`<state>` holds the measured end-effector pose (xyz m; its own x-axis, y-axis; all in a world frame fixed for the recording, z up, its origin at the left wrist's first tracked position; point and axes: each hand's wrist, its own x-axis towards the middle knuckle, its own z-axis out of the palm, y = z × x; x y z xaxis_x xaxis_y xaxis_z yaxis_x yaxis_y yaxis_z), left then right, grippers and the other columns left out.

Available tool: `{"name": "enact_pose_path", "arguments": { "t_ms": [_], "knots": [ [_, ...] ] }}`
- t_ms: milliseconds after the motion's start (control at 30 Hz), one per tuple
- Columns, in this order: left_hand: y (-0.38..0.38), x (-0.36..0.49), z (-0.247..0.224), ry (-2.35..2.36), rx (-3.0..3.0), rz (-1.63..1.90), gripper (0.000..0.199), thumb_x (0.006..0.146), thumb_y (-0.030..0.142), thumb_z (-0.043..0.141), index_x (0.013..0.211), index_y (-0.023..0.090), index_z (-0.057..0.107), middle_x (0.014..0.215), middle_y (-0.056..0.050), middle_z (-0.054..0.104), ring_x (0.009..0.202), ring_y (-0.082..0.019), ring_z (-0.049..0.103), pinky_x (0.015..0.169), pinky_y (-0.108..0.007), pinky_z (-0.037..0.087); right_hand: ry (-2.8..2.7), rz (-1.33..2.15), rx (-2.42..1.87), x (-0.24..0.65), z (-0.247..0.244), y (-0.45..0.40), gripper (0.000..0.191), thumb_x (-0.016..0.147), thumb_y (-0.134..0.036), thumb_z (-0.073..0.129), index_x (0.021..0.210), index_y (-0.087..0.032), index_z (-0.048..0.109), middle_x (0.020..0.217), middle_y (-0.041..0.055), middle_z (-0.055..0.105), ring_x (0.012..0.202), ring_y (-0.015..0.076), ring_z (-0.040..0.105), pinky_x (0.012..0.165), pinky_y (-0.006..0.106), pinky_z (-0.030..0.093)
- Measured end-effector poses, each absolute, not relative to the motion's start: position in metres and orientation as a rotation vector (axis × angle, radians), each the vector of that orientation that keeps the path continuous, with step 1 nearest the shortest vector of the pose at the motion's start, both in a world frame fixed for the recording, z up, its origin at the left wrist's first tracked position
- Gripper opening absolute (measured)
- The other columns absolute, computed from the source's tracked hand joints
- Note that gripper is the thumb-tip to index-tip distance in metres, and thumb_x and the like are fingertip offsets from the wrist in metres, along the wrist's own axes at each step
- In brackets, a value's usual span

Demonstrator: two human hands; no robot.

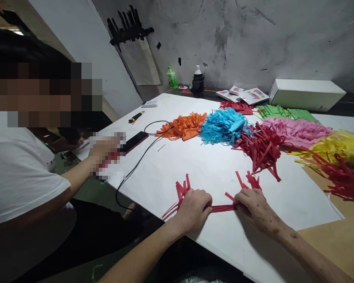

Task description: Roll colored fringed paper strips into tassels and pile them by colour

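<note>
Holding one bundle of thin, flat, dark-red strips (223, 208) (paper or thin fabric, I could not tell which), the person's left hand (195, 206) and right hand (253, 205) were both closed around it, near the front edge of the white-covered table (165, 173). Betw. the two hands a short part of this bundle ran straight, so prob. it was pulled a little tight, w/ the strips lying together and not spreading. Loose ends stuck out beyond each hand — it seems the grip was in the middle part in order to control all strips at the same time. How hard the fingers pressed, I could not tell.

Just beyond the right hand lay a tangled heap of crimson strips (259, 149), prob. for easy reach. Farther back were a frilly bright-blue heap (222, 125), an orange fringed heap (181, 125), a pale-pink heap (295, 130) and a yellow heap (342, 145), approx. one colour per place, perhaps to avoid mixing. On the left side, a co-worker's hand (104, 151) was next to a flat black phone-like device (135, 141); this hand was blurred, so its grip was not clear.
</note>
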<state>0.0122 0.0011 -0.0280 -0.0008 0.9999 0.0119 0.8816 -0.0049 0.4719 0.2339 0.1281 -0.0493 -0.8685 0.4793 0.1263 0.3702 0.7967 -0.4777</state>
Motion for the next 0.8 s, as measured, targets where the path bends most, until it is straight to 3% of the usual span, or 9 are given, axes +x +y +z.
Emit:
{"name": "enact_pose_path", "arguments": {
  "t_ms": [333, 500, 800],
  "knots": [
    [-0.001, 0.017, -0.037, 1.963, 2.233, 0.457, 0.013, 0.083, 0.007, 0.053, 0.075, 0.017, 0.055, 0.077, -0.002, 0.06, 0.071, -0.018, 0.05, 0.066, -0.033, 0.036, -2.638, 0.542, -0.463, 0.239, -0.056, 0.125, 0.023, 0.087, 0.0, 0.044, 0.083, -0.02, 0.055, 0.085, 0.0013, 0.059, 0.08, 0.0183, 0.052, 0.081, 0.036, 0.033],
    [-0.009, 0.018, -0.044, 1.909, 2.63, 0.37, 0.021, 0.082, 0.0, 0.046, 0.071, 0.017, 0.053, 0.071, -0.003, 0.053, 0.065, -0.018, 0.045, 0.063, -0.034, 0.033, -2.648, 0.317, -0.326, 0.239, -0.055, 0.123, 0.028, 0.09, 0.001, 0.037, 0.075, -0.018, 0.052, 0.078, 0.0016, 0.055, 0.069, 0.0158, 0.043, 0.076, 0.035, 0.031],
    [-0.015, 0.014, -0.027, 1.602, 2.849, 0.179, 0.015, 0.083, 0.003, 0.054, 0.082, 0.018, 0.056, 0.08, -0.004, 0.053, 0.074, -0.02, 0.045, 0.066, -0.036, 0.035, -2.836, 0.097, -0.253, 0.244, -0.042, 0.114, 0.024, 0.09, -0.002, 0.044, 0.077, -0.018, 0.058, 0.08, 0.0054, 0.056, 0.075, 0.0203, 0.045, 0.079, 0.038, 0.034]
  ]
}}
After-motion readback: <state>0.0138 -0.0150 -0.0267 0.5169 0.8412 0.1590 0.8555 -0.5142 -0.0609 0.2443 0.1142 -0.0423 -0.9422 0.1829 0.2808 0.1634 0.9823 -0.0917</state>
